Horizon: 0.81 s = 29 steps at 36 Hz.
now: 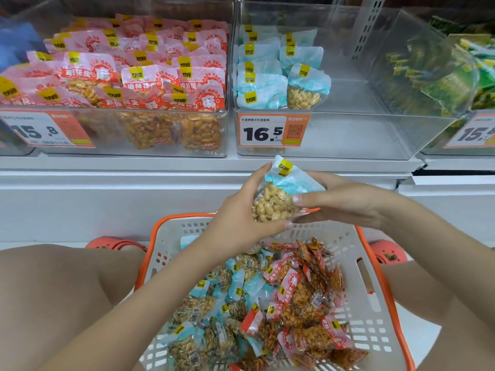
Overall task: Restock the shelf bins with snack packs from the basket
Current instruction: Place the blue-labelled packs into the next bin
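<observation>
Both the left hand point(235, 220) and the right hand point(345, 202) grip one blue peanut pack point(278, 196) above the basket point(375, 317), just below the half-filled blue-pack bin point(348, 135). The pink-pack bin point(160, 129) looks full; many packs remain in the basket, so plenty is left.

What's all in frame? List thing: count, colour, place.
held pack: one, blue-topped, pale peanuts, between both hands above the basket
basket: one, white with orange rim, on floor between the knees
basket packs: many, blue and red mixed, loose in basket
left bin: one, clear, nearly full of red packs
middle bin: one, clear, few blue packs at its left
right bin: one, clear, green packs
price tags: three, orange-white, on bin fronts
shoes: two, coral, either side of basket
left hand: grips pack
right hand: fingers on pack
</observation>
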Each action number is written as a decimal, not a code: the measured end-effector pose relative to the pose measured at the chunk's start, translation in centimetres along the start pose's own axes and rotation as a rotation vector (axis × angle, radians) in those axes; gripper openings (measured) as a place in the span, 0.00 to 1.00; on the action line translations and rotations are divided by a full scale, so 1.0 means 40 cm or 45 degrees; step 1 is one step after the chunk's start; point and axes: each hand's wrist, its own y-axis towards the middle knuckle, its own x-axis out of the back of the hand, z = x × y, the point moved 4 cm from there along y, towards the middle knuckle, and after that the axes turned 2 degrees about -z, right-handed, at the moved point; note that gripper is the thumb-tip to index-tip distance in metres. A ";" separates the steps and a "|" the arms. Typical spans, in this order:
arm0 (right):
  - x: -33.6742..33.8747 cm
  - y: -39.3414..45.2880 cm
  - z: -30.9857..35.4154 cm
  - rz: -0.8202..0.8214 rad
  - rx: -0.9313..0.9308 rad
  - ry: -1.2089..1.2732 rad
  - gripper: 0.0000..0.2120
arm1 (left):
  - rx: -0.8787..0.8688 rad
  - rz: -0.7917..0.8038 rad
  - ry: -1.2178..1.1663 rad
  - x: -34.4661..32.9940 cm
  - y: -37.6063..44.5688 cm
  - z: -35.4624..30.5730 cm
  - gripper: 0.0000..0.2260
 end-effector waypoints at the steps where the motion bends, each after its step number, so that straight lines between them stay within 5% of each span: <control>1: 0.008 -0.002 0.007 0.023 -0.008 -0.032 0.30 | -0.008 0.007 0.046 0.002 0.001 -0.003 0.42; 6: 0.006 0.008 0.019 -0.125 0.122 -0.304 0.28 | -0.035 0.056 0.342 -0.013 0.000 -0.003 0.42; 12: -0.021 0.010 0.016 -0.209 0.264 -0.504 0.37 | -0.016 -0.003 0.554 -0.014 0.001 0.000 0.35; 22: -0.023 0.006 0.007 -0.217 0.274 -0.073 0.36 | -0.079 -0.107 0.591 0.020 0.006 -0.038 0.29; 29: -0.029 -0.009 0.046 -0.420 0.527 -0.284 0.27 | -0.107 -0.119 0.408 0.011 0.011 -0.044 0.30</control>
